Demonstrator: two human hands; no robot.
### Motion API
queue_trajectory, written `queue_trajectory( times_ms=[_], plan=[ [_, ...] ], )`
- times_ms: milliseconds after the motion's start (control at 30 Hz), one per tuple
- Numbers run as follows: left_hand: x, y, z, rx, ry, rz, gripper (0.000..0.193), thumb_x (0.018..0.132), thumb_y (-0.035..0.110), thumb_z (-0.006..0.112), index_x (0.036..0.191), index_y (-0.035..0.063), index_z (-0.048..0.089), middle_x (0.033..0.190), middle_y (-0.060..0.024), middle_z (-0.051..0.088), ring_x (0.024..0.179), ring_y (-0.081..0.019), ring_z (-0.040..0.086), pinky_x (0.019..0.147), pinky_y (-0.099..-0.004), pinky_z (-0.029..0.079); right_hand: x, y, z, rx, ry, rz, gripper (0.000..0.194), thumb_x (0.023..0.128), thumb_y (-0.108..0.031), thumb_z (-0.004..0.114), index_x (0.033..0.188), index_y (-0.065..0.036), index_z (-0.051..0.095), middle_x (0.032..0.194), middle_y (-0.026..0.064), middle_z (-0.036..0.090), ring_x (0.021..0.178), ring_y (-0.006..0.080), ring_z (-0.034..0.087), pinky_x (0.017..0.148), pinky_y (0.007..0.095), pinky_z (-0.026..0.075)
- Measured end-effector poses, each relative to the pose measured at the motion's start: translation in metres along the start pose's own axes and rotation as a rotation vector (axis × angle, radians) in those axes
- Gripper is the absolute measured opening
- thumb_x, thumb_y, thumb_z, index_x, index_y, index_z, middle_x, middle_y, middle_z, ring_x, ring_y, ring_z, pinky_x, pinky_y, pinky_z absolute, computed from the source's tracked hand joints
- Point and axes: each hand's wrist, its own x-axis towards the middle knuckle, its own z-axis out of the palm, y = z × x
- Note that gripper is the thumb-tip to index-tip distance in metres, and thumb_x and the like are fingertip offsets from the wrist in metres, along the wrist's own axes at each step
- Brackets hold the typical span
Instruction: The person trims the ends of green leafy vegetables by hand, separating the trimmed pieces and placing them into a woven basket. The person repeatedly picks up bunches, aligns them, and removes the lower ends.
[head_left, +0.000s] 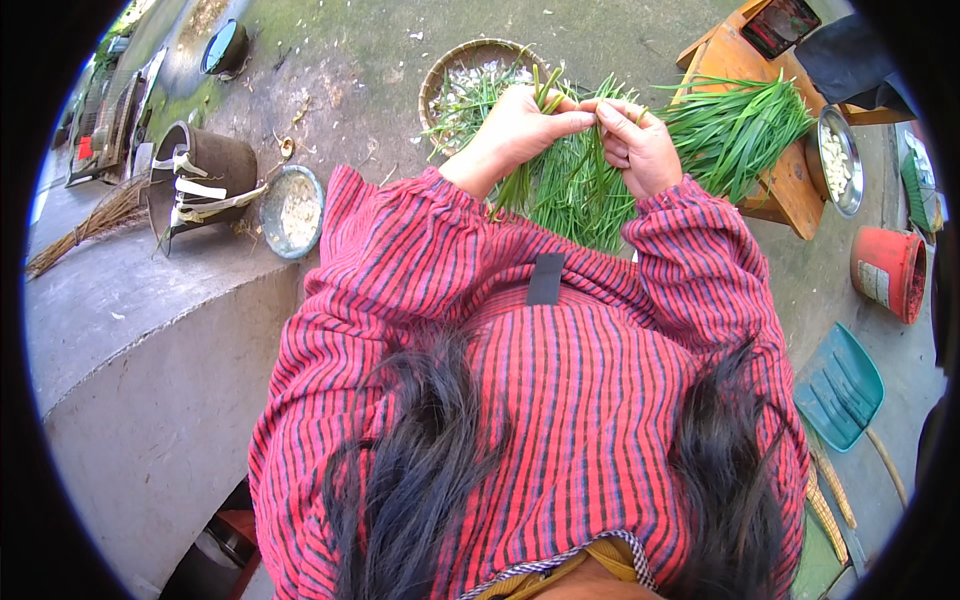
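My left hand (517, 124) holds a few green stalks, apparently garlic chives (549, 91), their ends sticking up past the thumb. Close beside it, my right hand (641, 146) pinches a thin piece between thumb and fingertips. The two hands' fingertips meet or nearly meet. Beneath them, a loose heap of long green leaves (581, 206) spreads over my lap area. Behind my left hand, a round woven basket (429, 90) holds pale scraps and green trimmings. To the right, a thick bunch of green leaves (739, 131) lies on a wooden bench (796, 195).
A metal bowl (810, 161) of white pieces sits by the bench, with a phone (780, 28) beyond. On the right are a red bucket (881, 274), a teal scoop (840, 390) and corn cobs (825, 517). Leftward stand a dark bucket (225, 161), blue-rimmed basin (321, 214) and twig broom (94, 229).
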Motion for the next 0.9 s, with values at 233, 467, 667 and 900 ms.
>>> queue_trajectory(
  times_ms=[233, 467, 667, 900],
  plan=[
    [0.0, -0.001, 0.005, -0.033, -0.033, 0.091, 0.022, 0.072, 0.018, 0.063, 0.088, 0.0024, 0.062, 0.067, 0.0049, 0.054, 0.055, -0.0002, 0.043, 0.047, -0.0146, 0.031, 0.001, 0.001, -0.002, 0.07, -0.015, 0.047, 0.016, 0.078, -0.016, 0.056, 0.087, -0.003, 0.058, 0.053, -0.0082, 0.04, 0.04, -0.0004, 0.028, 0.036, 0.0152, 0.019],
    [-0.003, 0.003, 0.004, 0.024, -0.024, 0.026, 0.022, 0.071, 0.019, 0.064, 0.086, 0.0034, 0.061, 0.06, 0.0064, 0.049, 0.048, -0.0002, 0.039, 0.042, -0.016, 0.029, 0.001, 0.004, 0.0, -0.04, 0.084, -0.061, 0.017, 0.075, -0.014, 0.059, 0.086, -0.001, 0.057, 0.055, -0.006, 0.045, 0.04, 0.0001, 0.03, 0.036, 0.0159, 0.019],
    [-0.003, -0.001, 0.008, 0.021, 0.003, 0.091, 0.022, 0.071, 0.02, 0.064, 0.086, 0.0042, 0.062, 0.058, 0.0071, 0.047, 0.046, 0.0001, 0.038, 0.04, -0.016, 0.027, 0.0, 0.005, 0.002, -0.019, 0.094, -0.104, 0.014, 0.075, -0.014, 0.059, 0.081, -0.001, 0.059, 0.058, -0.0024, 0.05, 0.04, 0.0008, 0.031, 0.036, 0.0161, 0.02],
    [-0.005, 0.0, 0.01, -0.052, 0.021, 0.02, 0.018, 0.072, 0.017, 0.062, 0.083, 0.0033, 0.063, 0.057, 0.0044, 0.052, 0.052, -0.0011, 0.043, 0.044, -0.0167, 0.032, 0.0, 0.008, 0.002, -0.063, 0.135, -0.155, 0.014, 0.076, -0.014, 0.058, 0.078, -0.001, 0.059, 0.06, 0.0016, 0.054, 0.042, 0.0018, 0.035, 0.037, 0.0153, 0.024]
  ],
)
